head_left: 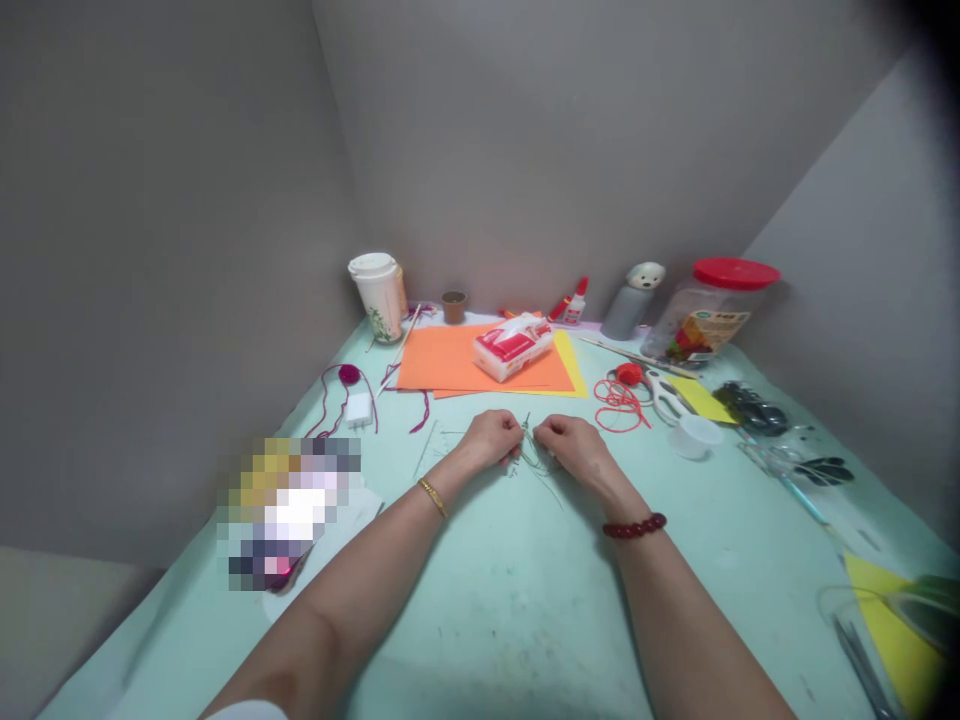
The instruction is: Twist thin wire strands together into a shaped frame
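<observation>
My left hand (493, 438) and my right hand (574, 447) are close together above the middle of the green table. Both have their fingers pinched on thin green cord (531, 455), which runs between them in loops. Loose ends of the cord hang below the fingers toward the tabletop. A short dark tip stands up between the two hands; its kind is too small to tell. Just beyond the hands lies a red and white tissue pack (514, 346) on orange paper (435, 358).
At the back stand a white cup (377, 298), a glue bottle (576, 303) and a red-lidded jar (701, 315). Red cord (619, 405), scissors (666, 397) and a small clear cup (696, 437) lie to the right. Purple yarn (349, 374) and a white charger (358, 409) sit left.
</observation>
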The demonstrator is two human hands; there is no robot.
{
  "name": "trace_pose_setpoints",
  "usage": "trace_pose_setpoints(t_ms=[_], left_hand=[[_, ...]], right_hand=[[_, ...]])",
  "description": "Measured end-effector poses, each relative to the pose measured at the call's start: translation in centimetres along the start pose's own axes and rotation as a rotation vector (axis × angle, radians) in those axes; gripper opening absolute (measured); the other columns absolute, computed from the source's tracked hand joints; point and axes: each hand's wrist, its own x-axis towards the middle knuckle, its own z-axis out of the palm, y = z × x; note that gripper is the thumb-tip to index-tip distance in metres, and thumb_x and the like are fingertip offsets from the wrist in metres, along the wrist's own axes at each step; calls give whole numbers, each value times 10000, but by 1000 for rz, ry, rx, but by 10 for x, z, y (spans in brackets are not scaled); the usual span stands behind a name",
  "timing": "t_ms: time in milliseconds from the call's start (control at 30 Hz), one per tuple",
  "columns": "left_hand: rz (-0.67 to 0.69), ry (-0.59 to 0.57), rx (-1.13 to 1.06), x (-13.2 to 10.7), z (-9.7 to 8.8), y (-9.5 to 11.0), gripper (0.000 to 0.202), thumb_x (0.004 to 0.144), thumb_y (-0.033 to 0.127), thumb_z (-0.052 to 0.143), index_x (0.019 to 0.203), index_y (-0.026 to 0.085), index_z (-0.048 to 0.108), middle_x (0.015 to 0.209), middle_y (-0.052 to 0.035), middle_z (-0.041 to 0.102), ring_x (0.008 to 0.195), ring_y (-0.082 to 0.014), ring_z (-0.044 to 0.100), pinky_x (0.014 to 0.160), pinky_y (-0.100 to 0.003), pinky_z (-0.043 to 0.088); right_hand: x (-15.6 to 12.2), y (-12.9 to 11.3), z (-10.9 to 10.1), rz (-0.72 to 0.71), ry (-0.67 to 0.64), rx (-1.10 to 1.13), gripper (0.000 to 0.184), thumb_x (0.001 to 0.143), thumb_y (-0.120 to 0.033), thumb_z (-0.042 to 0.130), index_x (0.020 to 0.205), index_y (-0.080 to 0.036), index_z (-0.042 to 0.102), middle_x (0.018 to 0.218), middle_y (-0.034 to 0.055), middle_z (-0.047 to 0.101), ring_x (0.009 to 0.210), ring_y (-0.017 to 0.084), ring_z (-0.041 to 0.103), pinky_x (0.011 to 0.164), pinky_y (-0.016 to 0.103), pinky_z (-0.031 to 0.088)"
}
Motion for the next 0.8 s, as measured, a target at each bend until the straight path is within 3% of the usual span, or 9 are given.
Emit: trace_pose_setpoints(t_ms=[167, 467, 800], left_hand=[[13, -9, -4, -1, -1, 0, 73, 721, 218, 492, 725, 172, 548, 558, 47, 597, 379, -58, 480, 433, -178, 381], [-23, 25, -2, 0, -1, 0, 161, 764, 221, 464, 844, 158, 589, 604, 26, 632, 390, -64, 496, 448, -187, 403], [-13, 61, 27, 2, 2, 4, 115, 740, 203, 469, 738, 163, 577, 580, 28, 617, 401, -67, 500, 450, -184, 392]], right_hand=[[6, 0, 12, 18, 121, 18, 167, 818, -192, 499, 726, -168, 636, 721, 7, 622, 708, 142, 529, 633, 231, 328], [4, -7, 24, 41, 109, -195, 66, 809, -161, 548, 778, -169, 606, 785, 25, 610, 657, 125, 484, 556, 233, 245], [6, -5, 24, 8, 127, -171, 138, 850, -153, 497, 742, -162, 583, 757, 28, 607, 674, 132, 488, 581, 230, 261]])
